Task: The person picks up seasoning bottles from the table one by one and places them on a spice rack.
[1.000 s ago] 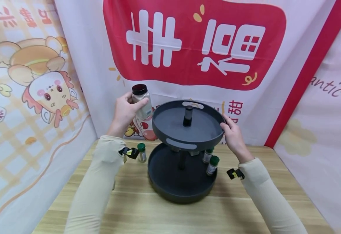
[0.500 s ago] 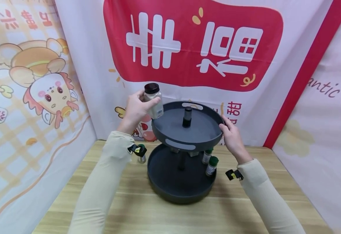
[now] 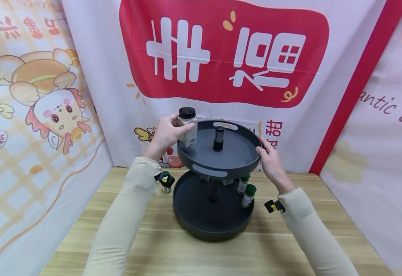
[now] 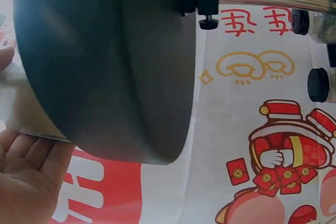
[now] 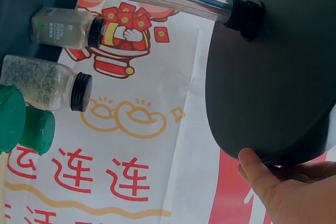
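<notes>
Left hand [image 3: 167, 133] pinches a jar [image 3: 189, 134] at ten o'clock on the top tray [image 3: 233, 145]; right hand [image 3: 271, 163] grips three o'clock. Lowered short, that jar could snag the rim [image 3: 247, 167].

On the back cloth [image 3: 218, 90], large white characters on a red patch read 幸福, lying on their side. The right wrist view showed smaller red lettering on it, 运连连, above a line that was cut off. The right-hand cloth [image 3: 376, 153] bore "antic ti", cut short by the edge. In the right wrist view, a jar [image 5: 65, 27] had a label faintly reading "BLACK PEPPER". The label on the held jar [image 3: 189, 134] was too small to read.
</notes>
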The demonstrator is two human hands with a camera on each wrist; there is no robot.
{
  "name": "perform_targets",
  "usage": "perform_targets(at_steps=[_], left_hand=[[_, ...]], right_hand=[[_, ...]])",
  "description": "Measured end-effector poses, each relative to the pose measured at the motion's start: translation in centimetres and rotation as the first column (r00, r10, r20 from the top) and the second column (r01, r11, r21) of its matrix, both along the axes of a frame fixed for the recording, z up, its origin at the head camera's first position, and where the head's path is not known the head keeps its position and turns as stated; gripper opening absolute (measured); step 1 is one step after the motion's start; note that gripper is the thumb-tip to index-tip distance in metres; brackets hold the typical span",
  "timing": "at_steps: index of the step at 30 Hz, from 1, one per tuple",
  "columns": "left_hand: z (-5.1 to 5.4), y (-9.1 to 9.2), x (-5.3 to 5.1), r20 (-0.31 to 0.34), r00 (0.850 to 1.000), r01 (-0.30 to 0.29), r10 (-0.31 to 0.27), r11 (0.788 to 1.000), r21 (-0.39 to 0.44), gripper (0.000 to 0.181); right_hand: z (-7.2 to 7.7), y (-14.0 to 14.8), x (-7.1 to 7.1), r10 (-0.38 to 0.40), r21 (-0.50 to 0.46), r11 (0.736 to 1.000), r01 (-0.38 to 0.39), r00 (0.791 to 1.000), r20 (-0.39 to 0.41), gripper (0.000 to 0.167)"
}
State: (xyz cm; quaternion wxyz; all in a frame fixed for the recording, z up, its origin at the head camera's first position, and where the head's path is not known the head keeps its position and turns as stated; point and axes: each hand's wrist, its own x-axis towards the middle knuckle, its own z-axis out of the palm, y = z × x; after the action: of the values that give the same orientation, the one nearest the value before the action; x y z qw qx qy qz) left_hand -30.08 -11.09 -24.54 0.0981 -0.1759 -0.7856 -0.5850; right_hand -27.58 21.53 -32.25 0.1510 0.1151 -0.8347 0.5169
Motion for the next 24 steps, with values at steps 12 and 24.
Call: perform_targets(at_steps=[12,24], left_hand=[[-0.8,-0.4,-0.8,0.021,0.998,0.052,-0.051,0.997,-0.062,0.048],[-1.6,-0.4,-1.2,-0.015,1.0,0.016,-0.018,0.992,-0.122,0.049]], right_hand=[[0.1,-0.1,0.2,0.011,-0.024,1.0,-0.01,1.0,0.01,0.052],[0.1,0.0,0.2,0.004,-0.012,1.0,-0.004,1.0,-0.004,0.052]])
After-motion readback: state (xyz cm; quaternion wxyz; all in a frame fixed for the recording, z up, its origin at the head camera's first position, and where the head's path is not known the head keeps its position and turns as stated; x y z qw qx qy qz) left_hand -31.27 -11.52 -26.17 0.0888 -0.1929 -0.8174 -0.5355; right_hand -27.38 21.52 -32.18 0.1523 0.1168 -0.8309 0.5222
